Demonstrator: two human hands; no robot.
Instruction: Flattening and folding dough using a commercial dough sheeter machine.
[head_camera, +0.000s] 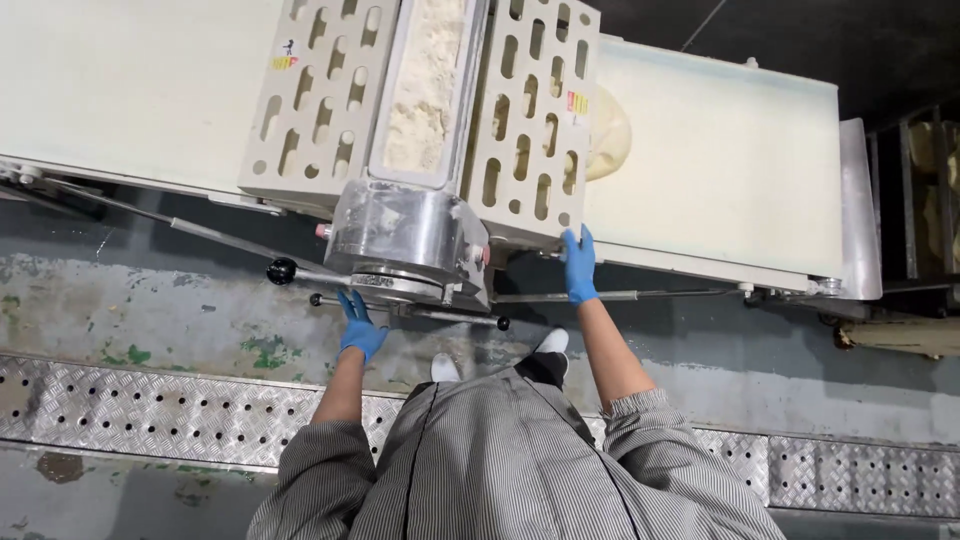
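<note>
A dough sheeter (420, 150) fills the upper half of the frame, its pale conveyor belts (730, 160) running off to the left and right. At its centre sit two cream-coloured slotted guards (530, 120), tilted up on either side of a flour-filled trough (425, 85). A pale lump of dough (608, 135) lies on the right belt, partly tucked under the right guard. Below the centre, a floury metal housing (405, 235) carries thin rods with black knobs (281, 270), one at centre left and one just below the middle.
</note>
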